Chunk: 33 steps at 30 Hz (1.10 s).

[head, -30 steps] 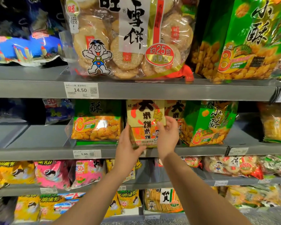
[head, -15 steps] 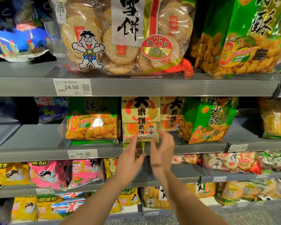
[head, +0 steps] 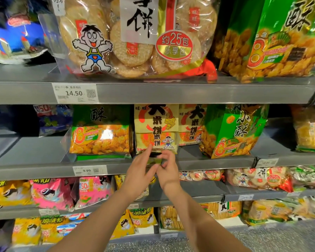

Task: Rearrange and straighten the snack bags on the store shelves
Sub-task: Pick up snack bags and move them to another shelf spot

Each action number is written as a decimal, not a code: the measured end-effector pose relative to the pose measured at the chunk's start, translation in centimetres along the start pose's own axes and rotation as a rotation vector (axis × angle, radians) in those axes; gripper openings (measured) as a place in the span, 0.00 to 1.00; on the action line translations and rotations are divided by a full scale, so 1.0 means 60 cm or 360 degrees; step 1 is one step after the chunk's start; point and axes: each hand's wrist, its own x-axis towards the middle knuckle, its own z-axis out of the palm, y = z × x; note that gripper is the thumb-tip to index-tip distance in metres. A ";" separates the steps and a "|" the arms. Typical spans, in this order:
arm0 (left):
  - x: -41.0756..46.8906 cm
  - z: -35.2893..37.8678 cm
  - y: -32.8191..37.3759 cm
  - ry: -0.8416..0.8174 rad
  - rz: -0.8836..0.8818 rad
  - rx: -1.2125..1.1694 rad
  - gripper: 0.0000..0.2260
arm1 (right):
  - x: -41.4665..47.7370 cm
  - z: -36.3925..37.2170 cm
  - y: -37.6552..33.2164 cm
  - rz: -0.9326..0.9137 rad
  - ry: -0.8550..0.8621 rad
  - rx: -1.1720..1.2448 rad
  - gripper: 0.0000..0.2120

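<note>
A yellow rice-cracker bag (head: 155,130) stands upright on the middle shelf (head: 216,161), with a second one (head: 191,124) behind it to the right. My left hand (head: 140,171) reaches up from below, its straight fingers touching the bag's lower edge. My right hand (head: 168,168) is close beside it at the shelf's front edge, fingers curled next to a small dark green strip (head: 154,161). Whether those fingers pinch the strip is unclear. Green cracker bags stand on either side: one on the left (head: 100,135), one leaning on the right (head: 233,131).
The top shelf (head: 171,93) carries a large clear bag of round crackers (head: 135,37) and a big green bag (head: 273,39). Price labels (head: 75,93) sit on the shelf edges. Lower shelves hold pink (head: 51,193) and yellow (head: 7,193) snack bags. Bare shelf lies at the middle left (head: 31,151).
Both hands let go of the yellow bag, which now stands on the shelf. They dropped to the shelf's front edge and closed in on each other.
</note>
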 end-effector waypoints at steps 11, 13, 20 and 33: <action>0.000 0.003 -0.009 0.0247 -0.0043 0.0594 0.28 | 0.005 -0.022 0.024 -0.0845 0.0502 -0.0985 0.25; 0.002 0.005 -0.007 0.0356 0.0067 0.0667 0.30 | 0.012 -0.021 0.022 -0.0912 0.0472 -0.1136 0.31; 0.051 -0.010 0.020 0.0207 0.0074 0.0787 0.26 | 0.038 -0.005 0.001 -0.0649 0.0159 -0.1432 0.30; 0.014 -0.006 0.026 0.0111 -0.0027 0.0467 0.24 | 0.001 -0.012 -0.007 -0.0509 0.0019 -0.1206 0.25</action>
